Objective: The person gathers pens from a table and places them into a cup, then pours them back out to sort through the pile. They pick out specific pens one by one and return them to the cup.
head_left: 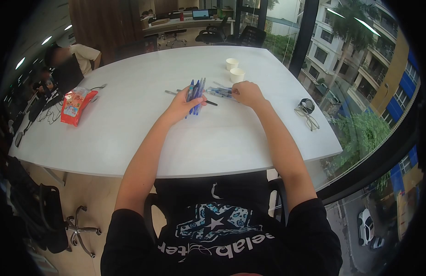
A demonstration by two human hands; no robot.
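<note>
My left hand (180,106) is wrapped round a bundle of several pens (195,97), mostly blue and clear, held upright over the table. Beneath that hand, a dark pen (211,103) and a grey one (170,92) lie on the white surface, partly hidden by it. To the right, my right hand (249,94) has its fingers bent and pressed together at the ends of a loose pile of pens (220,92). Its fingertips meet a pen there, though the grip is partly covered by the hand itself.
Two white paper cups (237,74) stand behind the pile on the white table (213,152). Glasses (307,120) and a dark watch (306,106) lie at the right. A red snack bag (77,106) and cables are at the left, near a seated person (86,57).
</note>
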